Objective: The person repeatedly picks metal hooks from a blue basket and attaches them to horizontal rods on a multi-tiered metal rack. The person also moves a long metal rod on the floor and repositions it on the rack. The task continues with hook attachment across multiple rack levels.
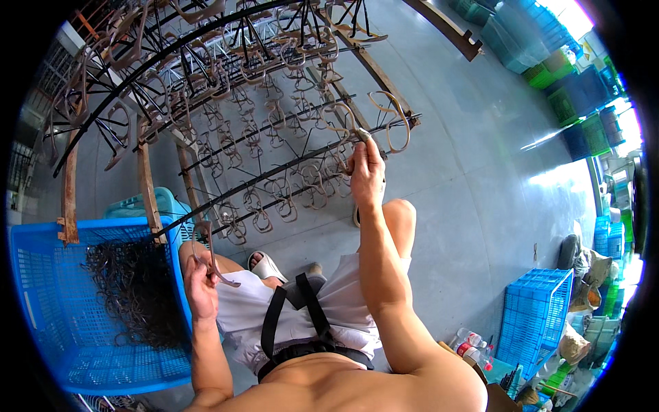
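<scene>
At the black rod (274, 172), the right hand (368, 168) pinches one spectacle frame (353, 121), best gripped lightly; the left hand (200, 285) holds another frame (211, 248).

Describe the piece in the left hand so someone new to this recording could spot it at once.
Find the big blue basket at lower left, with dark, tangled pieces inside. Just right of it, the left hand holds a curved brown piece. It alone is in that hand; similar looped brown pieces are on the rack beyond.

Plastic bottles (472, 349) beside blue crate (537, 312)
</scene>
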{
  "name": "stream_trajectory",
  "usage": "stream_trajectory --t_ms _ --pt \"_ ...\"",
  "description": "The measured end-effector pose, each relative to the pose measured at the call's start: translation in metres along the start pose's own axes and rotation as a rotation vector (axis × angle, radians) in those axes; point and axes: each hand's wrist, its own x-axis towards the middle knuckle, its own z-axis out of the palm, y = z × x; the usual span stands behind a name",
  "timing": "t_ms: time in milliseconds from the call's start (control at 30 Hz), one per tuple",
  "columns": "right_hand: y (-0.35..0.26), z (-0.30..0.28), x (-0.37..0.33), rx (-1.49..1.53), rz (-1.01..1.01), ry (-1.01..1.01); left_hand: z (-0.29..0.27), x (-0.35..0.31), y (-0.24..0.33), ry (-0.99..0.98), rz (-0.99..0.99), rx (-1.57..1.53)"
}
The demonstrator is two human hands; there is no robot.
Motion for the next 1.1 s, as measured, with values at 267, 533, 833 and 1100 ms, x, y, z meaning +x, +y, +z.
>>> stream_trajectory --t_ms 267,533,833,1100 --pt "0.0 -0.006 0.003 -0.024 -0.02 -0.024 0.022 0.002 0.009 -0.123 -0.007 -0.159" --pt "0.006 -0.008 0.005 -0.193 -0.095 -0.016 0.055 0.006 0.018 -0.152 0.045 -0.137" --pt "-0.005 -0.005 -0.006 -0.682 -0.301 0.198 0.066 0.012 0.012 -0.285 0.042 -0.241" --pt "-0.067 0.046 -0.14 0.223 0.238 -0.645 0.094 0.024 -0.007 -0.226 0.382 0.012"
